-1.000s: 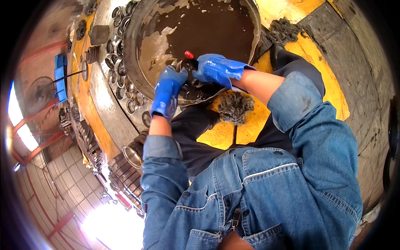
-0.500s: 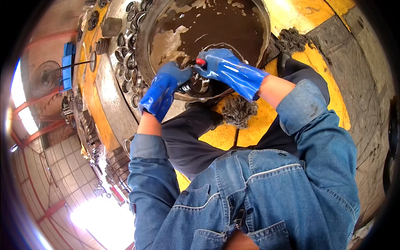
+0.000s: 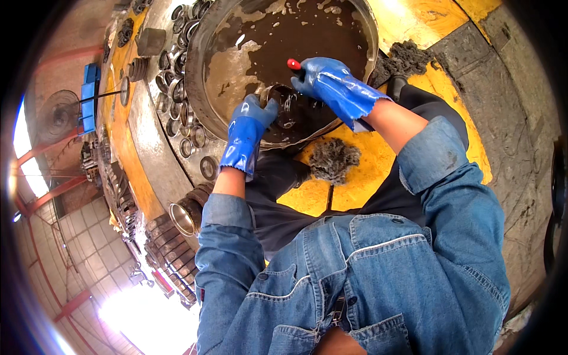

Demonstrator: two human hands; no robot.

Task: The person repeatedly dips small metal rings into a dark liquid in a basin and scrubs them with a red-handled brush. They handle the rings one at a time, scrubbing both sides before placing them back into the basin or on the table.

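Both hands wear blue rubber gloves over a wide round metal tub (image 3: 199,89) of dark brown liquid (image 3: 296,44). My right hand (image 3: 322,78) is closed around a tool with a red handle (image 3: 293,64); its working end is hidden behind the glove. At the near side of the tub, my left hand (image 3: 254,112) has its fingers and thumb closed on the edge of a dark, wet metal ring (image 3: 286,123). The ring sits low at the liquid, partly hidden, between the two hands. Pale foam (image 3: 236,71) floats on the left part of the surface.
Several metal rings (image 3: 177,89) lie on the bench left of the tub. A stack of larger rings (image 3: 184,218) stands beside my left forearm. Grey shaggy mop-like fibres (image 3: 334,161) rest on the yellow floor (image 3: 307,198) between my legs; another dark clump (image 3: 408,58) lies right of the tub.
My hands have moved apart: the right one up and to the right with the red-handled tool, the left one slightly down. The ring has dropped lower toward the liquid. The view has shifted slightly.
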